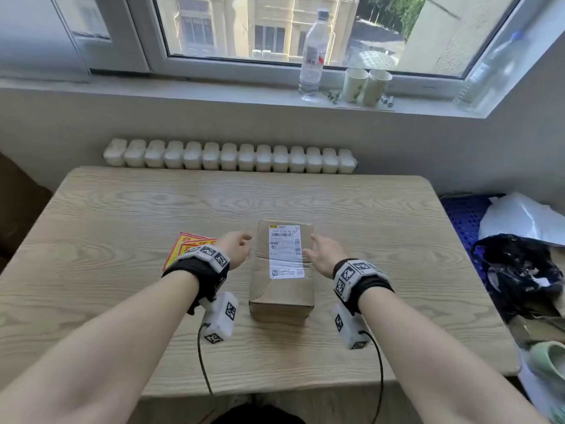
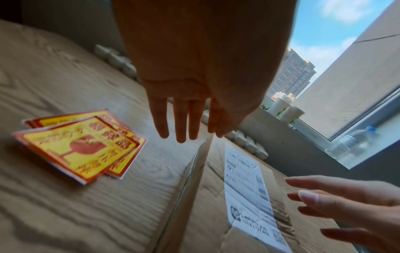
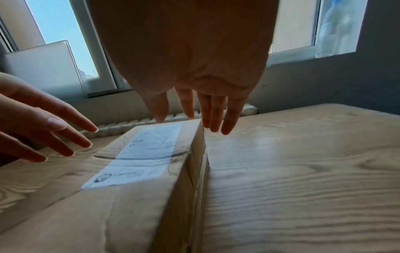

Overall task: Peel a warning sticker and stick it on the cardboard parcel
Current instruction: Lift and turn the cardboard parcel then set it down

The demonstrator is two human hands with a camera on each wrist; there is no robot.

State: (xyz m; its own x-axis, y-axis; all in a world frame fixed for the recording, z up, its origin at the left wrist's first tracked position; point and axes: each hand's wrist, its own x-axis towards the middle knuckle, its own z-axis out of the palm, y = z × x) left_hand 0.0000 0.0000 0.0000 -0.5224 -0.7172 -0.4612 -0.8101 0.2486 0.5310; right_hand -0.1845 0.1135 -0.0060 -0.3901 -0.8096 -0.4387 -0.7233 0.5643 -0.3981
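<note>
A brown cardboard parcel with a white shipping label lies in the middle of the wooden table. My left hand hovers at its left edge, fingers straight and empty. My right hand hovers at its right edge, fingers spread, holding nothing. A small stack of red and yellow warning stickers lies on the table left of the parcel, partly hidden by my left wrist. The left wrist view shows the stickers, a glass symbol on top, and the parcel. The right wrist view shows the parcel below my straight fingers.
A white radiator runs behind the table. On the windowsill stand a water bottle and two paper cups. Bags and a green slipper crowd the floor at the right of the table.
</note>
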